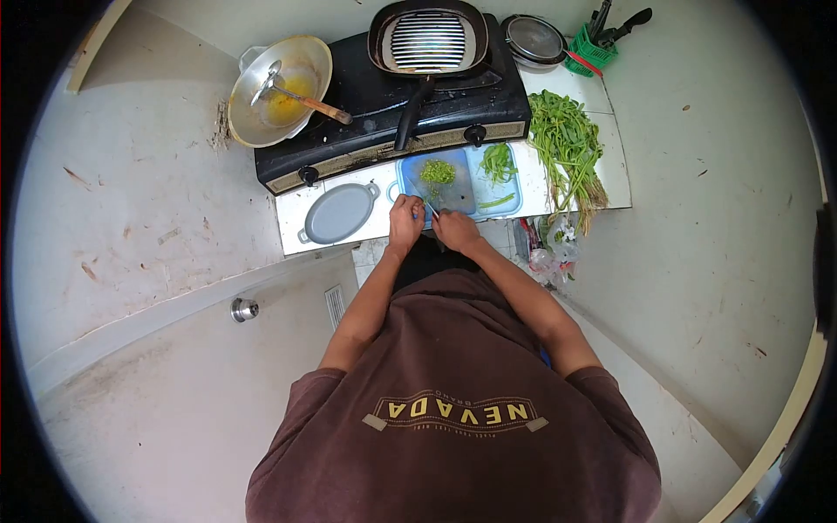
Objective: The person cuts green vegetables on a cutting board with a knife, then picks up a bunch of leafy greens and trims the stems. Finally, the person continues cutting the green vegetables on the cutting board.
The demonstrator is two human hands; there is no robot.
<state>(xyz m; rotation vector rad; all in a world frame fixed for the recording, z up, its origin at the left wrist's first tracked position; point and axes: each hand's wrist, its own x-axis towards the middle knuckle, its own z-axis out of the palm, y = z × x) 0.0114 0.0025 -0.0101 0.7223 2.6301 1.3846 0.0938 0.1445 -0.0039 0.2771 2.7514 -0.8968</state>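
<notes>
My right hand point(457, 231) is closed around a knife point(431, 207), whose thin blade points up and left over a dark cutting board point(464, 185). Beside it, my left hand point(406, 222) is closed at the board's near edge, fingers bent close to the blade. Whatever it pinches is too small and covered to name. A small heap of chopped greens point(437, 172) lies on the board. The board rests in a light blue tray point(514, 196), which also carries cut leaves point(498, 164) and a green stalk point(497, 201) on its right side.
Behind the tray stands a black stove point(353, 109) with a grill pan point(377, 39) and a wok point(324, 65) holding a ladle point(305, 100). Left is a grey oval plate point(338, 213). Leafy greens point(567, 139), a strainer point(535, 37) and a green knife basket point(591, 54) are right.
</notes>
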